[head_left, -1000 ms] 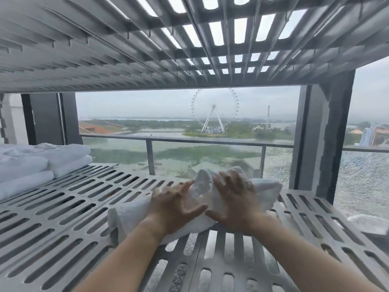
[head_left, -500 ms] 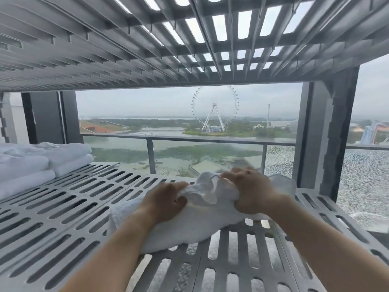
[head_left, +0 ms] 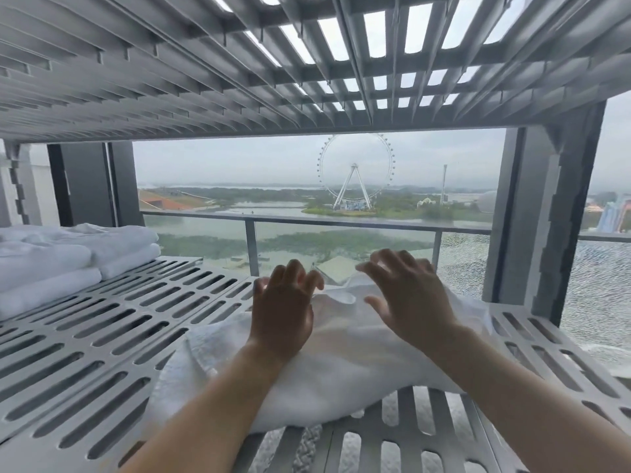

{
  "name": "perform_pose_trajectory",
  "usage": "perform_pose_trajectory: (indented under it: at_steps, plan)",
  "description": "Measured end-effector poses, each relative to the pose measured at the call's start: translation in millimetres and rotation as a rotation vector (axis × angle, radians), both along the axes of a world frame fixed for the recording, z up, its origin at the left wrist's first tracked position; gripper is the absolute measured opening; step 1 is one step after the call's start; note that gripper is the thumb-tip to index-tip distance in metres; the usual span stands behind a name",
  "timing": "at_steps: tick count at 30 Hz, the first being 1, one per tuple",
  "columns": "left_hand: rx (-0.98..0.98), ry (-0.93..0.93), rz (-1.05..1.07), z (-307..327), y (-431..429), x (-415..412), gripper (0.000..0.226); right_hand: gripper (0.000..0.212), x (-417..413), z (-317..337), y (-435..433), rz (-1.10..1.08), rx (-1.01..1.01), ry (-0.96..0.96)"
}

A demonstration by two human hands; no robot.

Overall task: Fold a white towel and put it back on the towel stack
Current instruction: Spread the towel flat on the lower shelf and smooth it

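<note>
Two bare hands being held out over one slotted gray shelf (head_left: 102, 336), with a second slotted shelf (head_left: 170, 80) sitting close overhead. Holding just two things on that lower shelf: a loose white towel (head_left: 341, 370) and a towel stack (head_left: 68, 254). Lying rumpled and not folded, toward the right side and the near edge, well apart from the stack. Sitting far off at the left end, piled in neat white folds. Holding the left hand (head_left: 281, 310) low over the middle of the towel, fingers bent and a little apart, gripping nothing that shows. Holding the right hand (head_left: 406, 302) above the far edge of the towel, fingers spread wide, pinching nothing. Blurring at the right fingertips, so not telling whether touching the small raised fold just beside them. Hiding parts of the towel under both hands and both forearms. Running off the left edge of the view at the stack, so not showing how many towels. Looking through the open back at a railing (head_left: 341, 221), water, and a big wheel (head_left: 355, 172) far away in the haze.
</note>
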State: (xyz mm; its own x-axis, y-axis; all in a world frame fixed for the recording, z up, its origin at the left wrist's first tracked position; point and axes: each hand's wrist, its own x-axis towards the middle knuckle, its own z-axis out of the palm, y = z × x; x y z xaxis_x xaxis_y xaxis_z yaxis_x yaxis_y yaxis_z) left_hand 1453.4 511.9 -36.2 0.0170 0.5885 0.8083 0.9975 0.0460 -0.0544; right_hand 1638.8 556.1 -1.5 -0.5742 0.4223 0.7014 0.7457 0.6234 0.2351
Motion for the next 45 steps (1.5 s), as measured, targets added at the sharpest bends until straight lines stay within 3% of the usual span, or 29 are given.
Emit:
perform_pose_trajectory:
  at_steps: [2,5,7,10,12,17,19,22,25,27,30,32,36,40,45]
  plan:
    - [-0.025,-0.047,-0.066,0.9,-3.4,2.1,0.026,0.033,-5.5,-7.2,-2.3,0.093,-0.040,0.040]
    - [-0.192,-0.158,-0.104,-2.7,-3.3,1.9,0.018,0.031,-9.3,-23.8,6.0,0.083,-0.339,0.009]
    - [-0.247,-0.208,-0.090,-5.3,-2.5,0.0,0.016,0.049,-7.5,-31.7,14.6,0.030,-0.603,-0.034]
    - [-0.534,-0.165,0.029,-17.0,1.4,-4.9,0.054,0.082,-5.7,-38.5,22.4,-0.075,-0.855,-0.123]
    - [-0.631,-0.150,0.074,-21.0,2.3,-9.2,0.066,0.082,-6.1,-38.6,21.4,-0.114,-0.878,-0.195]
    - [-0.457,-0.152,-0.032,-16.4,0.2,-8.5,0.054,0.058,-3.8,-26.8,11.3,-0.128,-0.824,-0.318]
    - [-0.553,-0.193,-0.173,-15.2,-2.5,-3.1,0.044,0.054,-3.7,-21.7,5.9,-0.156,-0.811,-0.334]
    - [-0.782,-0.174,-0.273,-16.8,-5.2,2.1,0.047,0.051,-4.4,-15.5,3.2,-0.205,-0.769,-0.382]
    - [-0.801,-0.115,-0.257,-19.1,-1.6,0.9,0.052,0.047,-4.0,-11.2,3.3,-0.225,-0.753,-0.415]
    - [-0.780,-0.091,-0.248,-19.0,0.5,-1.1,0.046,0.041,-2.6,-9.5,3.8,-0.205,-0.732,-0.387]
    - [-0.750,-0.108,-0.195,-20.1,2.2,-5.9,0.036,0.025,-1.1,-12.6,10.2,-0.046,-0.690,-0.152]
    - [-0.739,-0.098,-0.178,-22.3,3.4,-8.2,0.035,0.031,-1.6,-22.0,18.3,0.075,-0.726,-0.054]
    - [-0.628,-0.083,-0.234,-20.9,2.1,-3.0,0.028,0.052,-1.7,-44.4,35.4,0.095,-1.038,-0.207]
    - [-0.628,-0.090,-0.296,-18.3,0.5,2.5,0.027,0.060,0.8,-48.7,42.4,0.095,-1.107,-0.166]
    - [-0.826,-0.142,-0.310,-19.2,-3.1,-1.0,0.074,0.062,2.1,-45.7,40.9,0.069,-1.038,-0.160]
